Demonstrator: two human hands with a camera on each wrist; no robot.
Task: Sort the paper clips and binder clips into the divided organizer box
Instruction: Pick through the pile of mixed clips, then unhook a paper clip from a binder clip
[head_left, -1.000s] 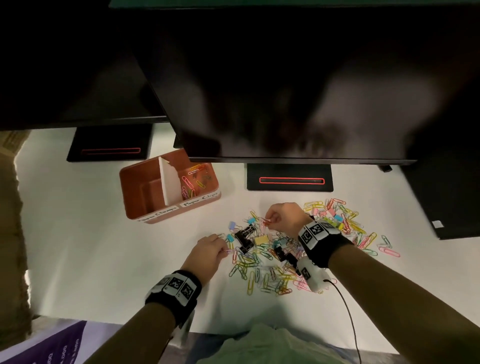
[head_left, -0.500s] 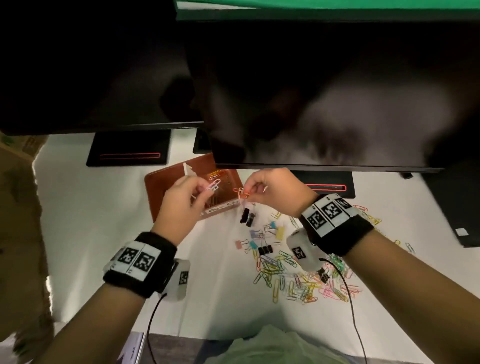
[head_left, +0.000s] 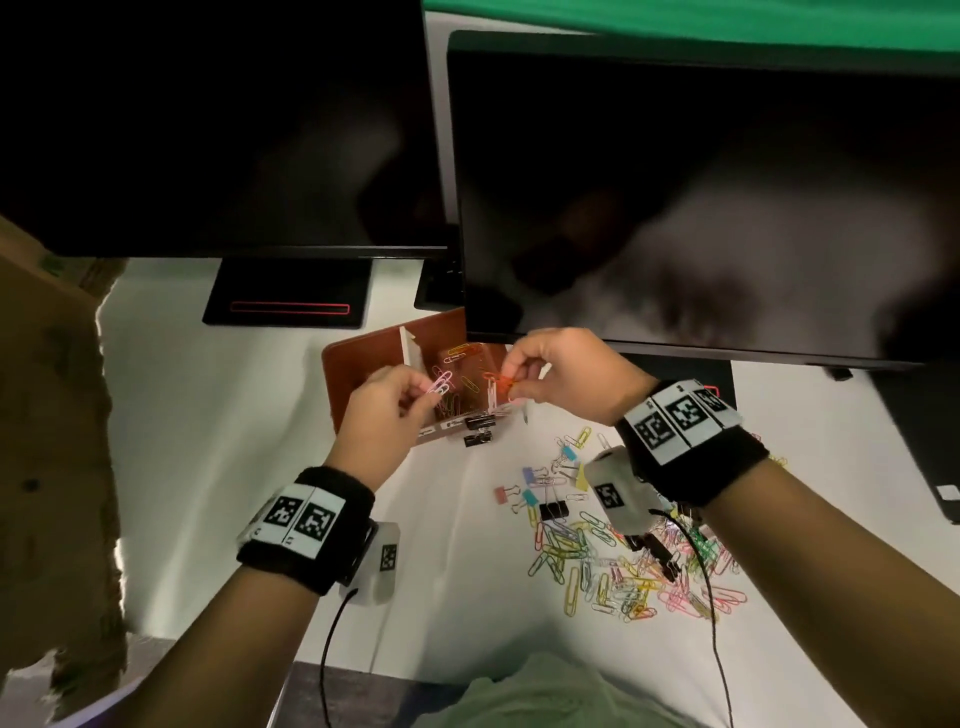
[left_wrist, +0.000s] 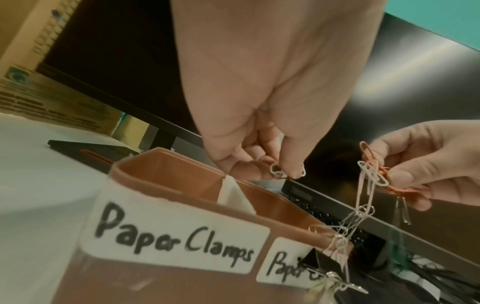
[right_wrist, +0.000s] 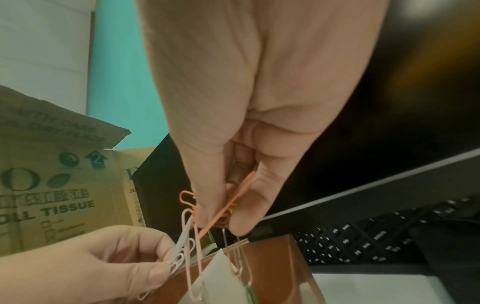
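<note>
- reading the scene from the left: the organizer box (head_left: 363, 374) sits on the white desk (head_left: 208, 441) under the monitors' front edges, a brown smooth-walled tub with a white divider (head_left: 408, 348); its left bay, labelled "paper clamps" in the left wrist view, looks bare as far as i can see, and the right bay holds a few paper clips.
- my left hand (head_left: 384, 410) hovers over the box, thumb and fingertips pinching a small bunch of pale pink wire clips (head_left: 441, 387).
- my right hand (head_left: 566, 379) is just beside it, pinching orange clips (head_left: 498, 382), from which a snagged chain of thin wire clips hangs down to two black binder clips (head_left: 478, 428) in front of the box.
- i judge the step as delivering paper clips, stalled by that tangle; next i need to work the chain apart, drop loose clips in the right bay, and send the binder clips left.
- further right, the mixed pile (head_left: 623, 561) of bright coated clips and small coloured binder clips lies on the desk, so most sorting remains.
</note>
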